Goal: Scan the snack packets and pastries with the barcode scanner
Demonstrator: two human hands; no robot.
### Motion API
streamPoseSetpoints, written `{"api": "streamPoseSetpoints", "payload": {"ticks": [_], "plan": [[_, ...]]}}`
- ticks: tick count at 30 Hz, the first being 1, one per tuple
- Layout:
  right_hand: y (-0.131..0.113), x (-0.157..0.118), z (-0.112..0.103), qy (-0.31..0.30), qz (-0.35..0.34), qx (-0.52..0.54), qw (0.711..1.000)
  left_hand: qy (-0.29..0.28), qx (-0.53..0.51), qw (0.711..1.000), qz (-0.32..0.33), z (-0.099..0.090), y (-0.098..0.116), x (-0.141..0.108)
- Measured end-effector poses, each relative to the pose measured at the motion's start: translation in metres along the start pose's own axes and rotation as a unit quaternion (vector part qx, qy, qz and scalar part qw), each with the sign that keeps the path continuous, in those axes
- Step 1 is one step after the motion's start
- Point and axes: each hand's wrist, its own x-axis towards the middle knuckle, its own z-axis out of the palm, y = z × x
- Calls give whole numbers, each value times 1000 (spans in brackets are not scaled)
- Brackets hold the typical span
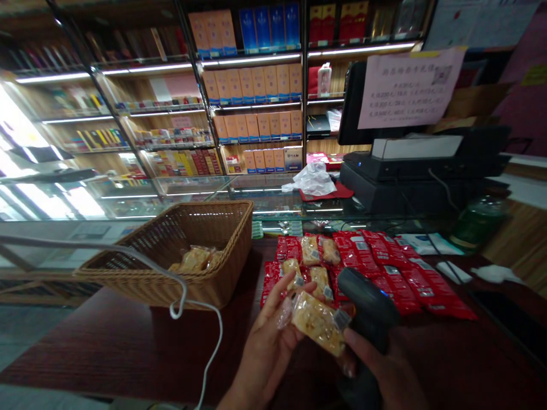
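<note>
A clear-wrapped pale snack bar with a small barcode label is between my hands, above the dark red table. My left hand holds its wrapper at the left end. Around the handle of a dark barcode scanner my right hand is closed, with a finger touching the bar's right end. Behind them lie rows of red packets, with several similar wrapped bars on top. More wrapped bars are inside a brown wicker basket at the left.
A white cable runs past the basket across the table. Behind the table stand a glass counter and a monitor bearing a pink notice. At the right are a green bottle and a dark flat object. Shelves of boxes line the wall.
</note>
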Motion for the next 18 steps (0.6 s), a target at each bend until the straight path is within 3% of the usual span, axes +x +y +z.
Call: {"api": "streamPoseSetpoints", "payload": {"ticks": [4, 7, 12, 15, 18], "plan": [[11, 3, -5, 21, -80, -22, 996, 3, 65, 996, -67, -1, 2, -4], [21, 8, -9, 24, -63, -52, 996, 40, 146, 986, -71, -3, 4, -6], [33, 17, -12, -5, -57, -48, 997, 130, 137, 980, -58, 1, 8, -3], [28, 14, -13, -8, -64, -65, 996, 131, 144, 979, -63, 2, 11, 0], [11, 6, -18, -5, -85, -90, 992, 142, 162, 976, -16, -3, 14, 5]]}}
